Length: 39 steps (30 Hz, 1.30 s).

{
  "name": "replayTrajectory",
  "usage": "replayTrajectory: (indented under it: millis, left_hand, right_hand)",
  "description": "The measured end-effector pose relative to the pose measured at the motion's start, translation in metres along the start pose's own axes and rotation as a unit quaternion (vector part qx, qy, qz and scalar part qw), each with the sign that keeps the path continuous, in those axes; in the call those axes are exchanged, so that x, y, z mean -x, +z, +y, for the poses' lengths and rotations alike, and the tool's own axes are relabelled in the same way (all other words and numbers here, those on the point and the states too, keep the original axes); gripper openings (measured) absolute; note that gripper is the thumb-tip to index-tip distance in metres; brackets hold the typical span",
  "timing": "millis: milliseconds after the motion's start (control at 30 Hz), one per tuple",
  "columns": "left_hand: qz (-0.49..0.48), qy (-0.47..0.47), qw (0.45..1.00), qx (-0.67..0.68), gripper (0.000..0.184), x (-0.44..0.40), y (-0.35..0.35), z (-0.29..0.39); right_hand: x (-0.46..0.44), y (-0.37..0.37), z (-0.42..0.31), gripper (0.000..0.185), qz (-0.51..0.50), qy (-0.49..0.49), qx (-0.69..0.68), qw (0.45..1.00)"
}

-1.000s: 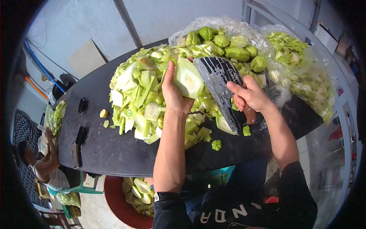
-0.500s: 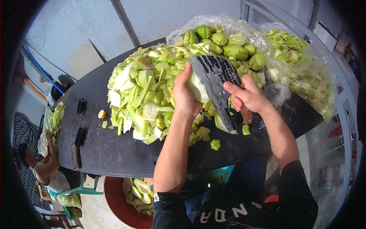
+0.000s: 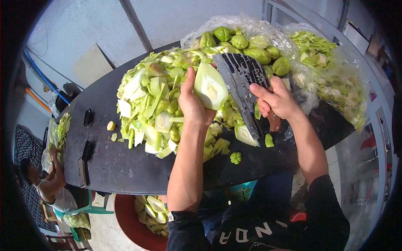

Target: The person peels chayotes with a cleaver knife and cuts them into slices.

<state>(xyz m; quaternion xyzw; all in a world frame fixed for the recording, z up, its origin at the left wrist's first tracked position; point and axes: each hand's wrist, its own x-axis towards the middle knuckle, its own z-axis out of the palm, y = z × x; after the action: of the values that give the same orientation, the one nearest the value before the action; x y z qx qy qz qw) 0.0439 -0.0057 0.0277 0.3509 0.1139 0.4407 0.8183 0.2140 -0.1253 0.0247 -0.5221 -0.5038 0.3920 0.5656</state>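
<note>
A pale green halved chayote (image 3: 210,87) is in my left hand (image 3: 194,102), its cut face and seed hollow turned up. My right hand (image 3: 276,99) is closed on the brown handle of a broad dark cleaver (image 3: 243,83), whose blade slants just right of the chayote. Left of my left hand lies a big heap of green peels and slices (image 3: 155,96). Below the blade are a cut chayote piece (image 3: 246,134), a green scrap (image 3: 269,140) and a small green end piece (image 3: 235,157).
Whole chayotes (image 3: 257,55) lie in clear plastic at the back. A bag of slices (image 3: 335,90) stands at the right. Dark objects rest on the black table (image 3: 121,171) at the left. Below is a red tub (image 3: 125,217). Another person (image 3: 52,184) sits at far left.
The chayote half moved right behind the blade, then back left, so its cut face shows again. The cleaver has shifted slightly with my right hand.
</note>
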Motion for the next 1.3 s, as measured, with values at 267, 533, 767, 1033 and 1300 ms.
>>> replayTrajectory:
  millis: [267,533,767,1033,1300]
  left_hand:
    - [0.02,-0.028,0.998,0.054,0.043,0.001,0.006,-0.013]
    - [-0.037,-0.02,0.999,0.015,0.043,0.005,0.003,-0.025]
    - [-0.01,-0.003,1.0,0.025,0.041,0.003,0.003,-0.027]
    - [0.012,-0.028,0.999,0.038,0.039,0.003,0.0,-0.033]
    - [-0.019,-0.08,0.996,0.037,0.048,0.007,0.014,-0.024]
  right_hand:
    - [0.002,0.004,-0.003,0.036,0.015,0.0,-0.015,1.0]
    - [0.003,0.01,-0.001,0.032,0.044,-0.013,-0.027,0.999]
    - [0.001,0.012,0.004,0.033,0.039,-0.016,-0.047,0.998]
    - [0.0,0.02,0.009,0.039,0.068,-0.013,-0.063,0.996]
    - [-0.001,0.015,0.007,0.035,0.043,-0.01,-0.074,0.996]
